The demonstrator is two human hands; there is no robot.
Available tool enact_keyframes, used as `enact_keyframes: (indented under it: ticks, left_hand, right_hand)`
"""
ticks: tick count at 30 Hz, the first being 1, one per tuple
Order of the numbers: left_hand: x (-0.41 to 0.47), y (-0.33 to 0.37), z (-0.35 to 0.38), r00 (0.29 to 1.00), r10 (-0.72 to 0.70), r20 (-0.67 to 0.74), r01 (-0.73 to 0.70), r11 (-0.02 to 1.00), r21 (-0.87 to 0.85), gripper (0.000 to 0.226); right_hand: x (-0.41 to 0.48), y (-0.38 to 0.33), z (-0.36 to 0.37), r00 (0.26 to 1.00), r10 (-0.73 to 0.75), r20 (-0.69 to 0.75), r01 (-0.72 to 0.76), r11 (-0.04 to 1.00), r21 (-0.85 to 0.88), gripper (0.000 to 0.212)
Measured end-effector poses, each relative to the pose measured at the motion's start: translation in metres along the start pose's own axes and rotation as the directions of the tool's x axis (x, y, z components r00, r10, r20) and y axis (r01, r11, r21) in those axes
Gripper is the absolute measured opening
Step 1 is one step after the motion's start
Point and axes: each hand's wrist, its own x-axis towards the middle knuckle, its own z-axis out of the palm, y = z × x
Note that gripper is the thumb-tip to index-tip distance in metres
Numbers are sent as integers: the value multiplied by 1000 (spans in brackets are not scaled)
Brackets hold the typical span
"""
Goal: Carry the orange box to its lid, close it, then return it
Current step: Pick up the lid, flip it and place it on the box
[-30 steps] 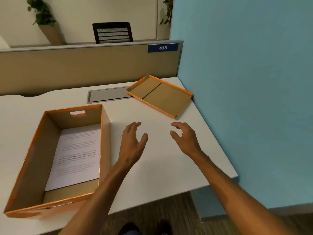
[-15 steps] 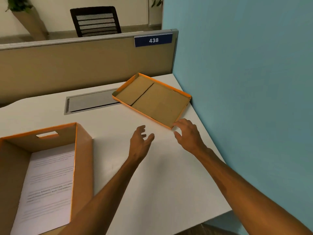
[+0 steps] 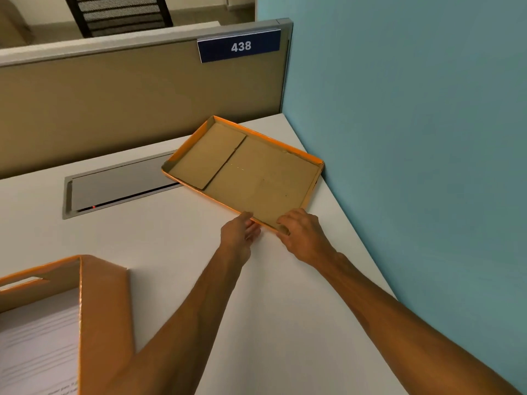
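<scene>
Two bare hands are meeting the near corner of the lid (image 3: 251,172), which is lying upside down, brown inside facing up, at the far right of the white desk (image 3: 176,246) beside the blue wall (image 3: 413,138). Lower left, the orange box (image 3: 99,303) is sitting open with printed paper (image 3: 37,343) inside, well apart from the lid. Its left hand (image 3: 238,233) is pressing loosely spread fingers against the lid's near edge. Its right hand (image 3: 302,232) is curling fingers over the rim, seemingly pinching it, though the thumb is hidden.
</scene>
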Motion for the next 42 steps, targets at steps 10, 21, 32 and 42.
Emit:
enact_keyframes:
  ticks: [10,21,32,42]
  left_hand:
    - [8,13,8,1000,-28,7,28,999,-39,19]
    - [-33,44,17,981,148,126,-137,986,-93,45]
    - [-136,57,40,883,467,38,-468,882,50,26]
    - [-216,41,50,661,728,181,-745,606,279,51]
  right_hand:
    - [5,-7,1,997,-62,-49,63,998,23,14]
    - [3,-24,-30,955,-19,-296,20,1000,-1,22]
    - [-14,-57,-70,890,-23,-455,22,1000,-8,47]
    - [-53,-81,-116,864,226,-451,93,807,583,21]
